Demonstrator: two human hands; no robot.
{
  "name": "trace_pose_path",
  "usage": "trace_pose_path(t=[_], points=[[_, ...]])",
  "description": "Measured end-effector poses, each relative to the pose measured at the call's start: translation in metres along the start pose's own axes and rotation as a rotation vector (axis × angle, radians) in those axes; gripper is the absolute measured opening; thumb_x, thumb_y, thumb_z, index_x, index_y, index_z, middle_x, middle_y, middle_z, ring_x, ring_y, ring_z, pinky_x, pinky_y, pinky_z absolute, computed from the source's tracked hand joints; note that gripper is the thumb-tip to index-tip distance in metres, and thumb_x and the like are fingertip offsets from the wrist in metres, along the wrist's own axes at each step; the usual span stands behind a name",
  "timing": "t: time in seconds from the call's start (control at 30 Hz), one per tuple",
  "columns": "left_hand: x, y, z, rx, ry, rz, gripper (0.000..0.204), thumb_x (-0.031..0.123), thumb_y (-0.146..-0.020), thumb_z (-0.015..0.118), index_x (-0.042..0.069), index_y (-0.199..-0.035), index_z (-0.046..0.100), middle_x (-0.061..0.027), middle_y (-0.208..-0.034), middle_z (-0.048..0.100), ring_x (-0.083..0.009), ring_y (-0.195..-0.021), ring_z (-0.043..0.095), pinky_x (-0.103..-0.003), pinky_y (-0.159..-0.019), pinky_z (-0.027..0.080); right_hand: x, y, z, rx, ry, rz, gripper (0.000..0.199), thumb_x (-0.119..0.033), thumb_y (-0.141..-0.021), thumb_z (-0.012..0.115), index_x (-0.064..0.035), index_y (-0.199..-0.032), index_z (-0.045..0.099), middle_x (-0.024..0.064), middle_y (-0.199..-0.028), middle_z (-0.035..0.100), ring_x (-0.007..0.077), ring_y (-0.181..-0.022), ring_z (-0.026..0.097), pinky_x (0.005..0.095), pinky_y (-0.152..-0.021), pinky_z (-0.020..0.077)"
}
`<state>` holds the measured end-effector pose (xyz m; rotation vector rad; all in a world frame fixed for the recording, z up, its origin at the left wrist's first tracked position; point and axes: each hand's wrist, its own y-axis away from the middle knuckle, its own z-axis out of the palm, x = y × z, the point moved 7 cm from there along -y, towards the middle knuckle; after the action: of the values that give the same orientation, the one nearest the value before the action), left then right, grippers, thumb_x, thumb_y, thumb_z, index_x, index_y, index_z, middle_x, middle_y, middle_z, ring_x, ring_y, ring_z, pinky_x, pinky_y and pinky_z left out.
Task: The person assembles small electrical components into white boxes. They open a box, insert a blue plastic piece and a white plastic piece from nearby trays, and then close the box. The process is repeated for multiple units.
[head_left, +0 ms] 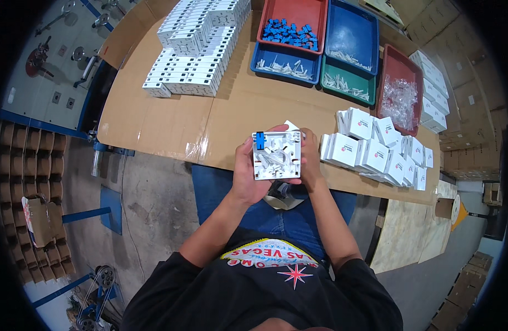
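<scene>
My left hand point(247, 177) is wrapped around a white square plastic box base point(292, 161), held up with its inner side facing me. A blue connector piece point(259, 140) sits in its upper left corner. Thin clear and white bits point(273, 158) lie inside the base, too small to tell apart. Along the base's right side is my right hand point(310, 154), fingers curled and partly hidden. At its fingertips, just beyond the base, the corner of a white flat piece point(291, 126) shows; most of it is hidden.
Stacked white boxes point(190, 69) stand at the far left of the cardboard-covered table point(154, 118). Far off are a red tray of blue connectors point(290, 34), blue point(284, 67) and green trays point(348, 83) of white pieces, and a red tray of clear bags point(398, 102). White covers point(372, 151) pile at right.
</scene>
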<state>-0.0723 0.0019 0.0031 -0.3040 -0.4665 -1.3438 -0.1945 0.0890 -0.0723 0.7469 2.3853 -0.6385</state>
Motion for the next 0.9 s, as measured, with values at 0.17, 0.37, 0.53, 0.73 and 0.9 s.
trace_pose_path(t=[0.17, 0.37, 0.53, 0.73, 0.9], points=[[0.003, 0.002, -0.001, 0.015, 0.047, -0.008, 0.078, 0.063, -0.102, 0.028, 0.009, -0.158, 0.034, -0.0284, -0.145, 0.053, -0.0453, -0.119, 0.064, -0.059, -0.080, 0.063, -0.004, -0.010, -0.031, 0.133, -0.148, 0.165, 0.065, -0.014, -0.078, 0.084, -0.0009, -0.135, 0.055, 0.0218, -0.132, 0.057, 0.0380, -0.124, 0.057, 0.0447, -0.102, 0.0485], [0.002, -0.001, -0.005, 0.041, 0.004, 0.004, 0.077, 0.063, -0.103, 0.028, 0.009, -0.157, 0.037, -0.0268, -0.144, 0.055, -0.0424, -0.117, 0.066, -0.056, -0.084, 0.063, -0.038, -0.008, -0.103, 0.328, -0.399, 0.253, 0.067, -0.013, -0.086, 0.081, 0.0007, -0.143, 0.049, 0.0174, -0.140, 0.055, 0.0266, -0.130, 0.056, 0.0416, -0.103, 0.0505], [0.002, -0.003, 0.003, 0.038, 0.055, 0.012, 0.075, 0.060, -0.104, 0.029, 0.006, -0.154, 0.040, -0.0265, -0.139, 0.059, -0.0408, -0.115, 0.069, -0.054, -0.085, 0.063, -0.046, -0.005, -0.119, 0.293, -0.793, 0.190, 0.066, -0.015, -0.092, 0.072, 0.0014, -0.149, 0.041, 0.0226, -0.143, 0.054, 0.0305, -0.132, 0.055, 0.0433, -0.106, 0.0494], [-0.001, -0.003, -0.002, 0.047, -0.004, -0.020, 0.078, 0.064, -0.102, 0.027, 0.010, -0.158, 0.036, -0.0267, -0.146, 0.053, -0.0426, -0.120, 0.065, -0.056, -0.087, 0.061, -0.056, -0.002, -0.116, 0.095, -1.438, 0.305, 0.076, -0.046, -0.097, 0.055, 0.0006, -0.154, 0.035, 0.0295, -0.143, 0.054, 0.0441, -0.127, 0.061, 0.0487, -0.104, 0.0528], [0.000, -0.003, -0.006, 0.062, -0.025, -0.005, 0.078, 0.064, -0.103, 0.025, 0.010, -0.159, 0.035, -0.0270, -0.146, 0.054, -0.0435, -0.121, 0.064, -0.057, -0.089, 0.061, -0.059, -0.002, -0.110, -0.032, -1.721, 0.275, 0.080, -0.056, -0.099, 0.050, -0.0131, -0.162, 0.025, 0.0347, -0.149, 0.045, 0.0491, -0.126, 0.059, 0.0516, -0.099, 0.0557]])
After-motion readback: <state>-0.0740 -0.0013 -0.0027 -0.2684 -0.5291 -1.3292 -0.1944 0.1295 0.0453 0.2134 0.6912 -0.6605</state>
